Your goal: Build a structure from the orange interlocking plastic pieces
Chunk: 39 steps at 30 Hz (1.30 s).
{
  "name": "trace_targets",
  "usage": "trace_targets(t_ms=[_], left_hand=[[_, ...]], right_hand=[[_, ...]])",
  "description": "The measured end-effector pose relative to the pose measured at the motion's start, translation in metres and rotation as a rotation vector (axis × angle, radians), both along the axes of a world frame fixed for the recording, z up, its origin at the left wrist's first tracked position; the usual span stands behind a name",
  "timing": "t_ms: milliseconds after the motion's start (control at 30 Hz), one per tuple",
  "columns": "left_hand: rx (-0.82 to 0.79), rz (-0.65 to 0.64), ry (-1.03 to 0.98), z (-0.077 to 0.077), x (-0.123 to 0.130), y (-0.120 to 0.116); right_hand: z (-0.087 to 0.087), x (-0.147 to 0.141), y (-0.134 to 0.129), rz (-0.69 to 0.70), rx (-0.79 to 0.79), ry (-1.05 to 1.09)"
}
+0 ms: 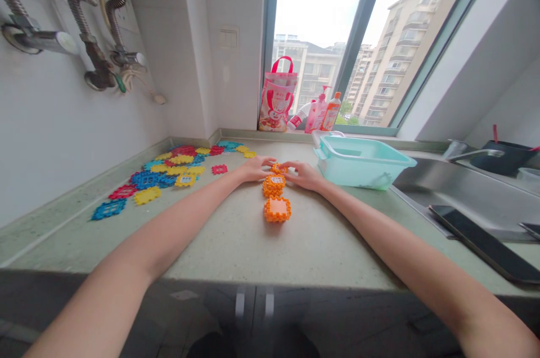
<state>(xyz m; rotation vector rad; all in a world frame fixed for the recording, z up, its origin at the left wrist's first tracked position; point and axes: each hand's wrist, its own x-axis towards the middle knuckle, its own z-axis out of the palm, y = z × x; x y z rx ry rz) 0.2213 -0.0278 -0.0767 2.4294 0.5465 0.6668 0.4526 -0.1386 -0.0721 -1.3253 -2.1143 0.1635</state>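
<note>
Three small stacks of orange interlocking plastic tiles stand in a row running away from me on the counter. At the farthest stack (279, 168), my left hand (257, 168) presses its fingers against the left side. My right hand (302, 174) holds the same stack from the right, so it sits between my fingertips and is partly covered by them. Just nearer is the middle stack (273, 186), with a pale label on top. Closest to me stands the front stack (277, 209), apart from both hands.
Blue, red and yellow tiles (145, 179) lie heaped at the left, with a lone red tile (219, 169) beside them. A turquoise plastic bin (358, 172) stands right of my hands, before the sink (439, 195). A phone (485, 242) rests by the sink; bottles (331, 112) line the windowsill.
</note>
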Motion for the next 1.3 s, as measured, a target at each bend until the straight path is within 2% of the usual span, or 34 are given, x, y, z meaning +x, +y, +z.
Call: trace_targets(t_ms=[133, 367, 633, 1067, 1200, 1300], left_hand=[[0.023, -0.009, -0.013, 0.002, -0.001, -0.001], [0.057, 0.111, -0.028, 0.004, -0.002, -0.003], [-0.008, 0.013, -0.037, 0.003, -0.001, -0.008], [0.096, 0.079, 0.016, 0.003, -0.011, 0.007], [0.109, 0.097, 0.011, 0.005, -0.012, 0.004], [0.101, 0.109, -0.001, 0.007, -0.012, 0.002]], right_hand=[[0.001, 0.000, -0.002, 0.034, -0.027, -0.004], [-0.003, 0.001, -0.002, -0.001, -0.010, -0.026], [0.000, -0.002, -0.005, -0.005, -0.002, 0.010], [0.008, -0.009, -0.012, -0.186, 0.045, -0.099], [0.017, -0.008, -0.018, -0.275, 0.115, -0.071], [0.033, -0.009, -0.026, -0.298, 0.249, -0.179]])
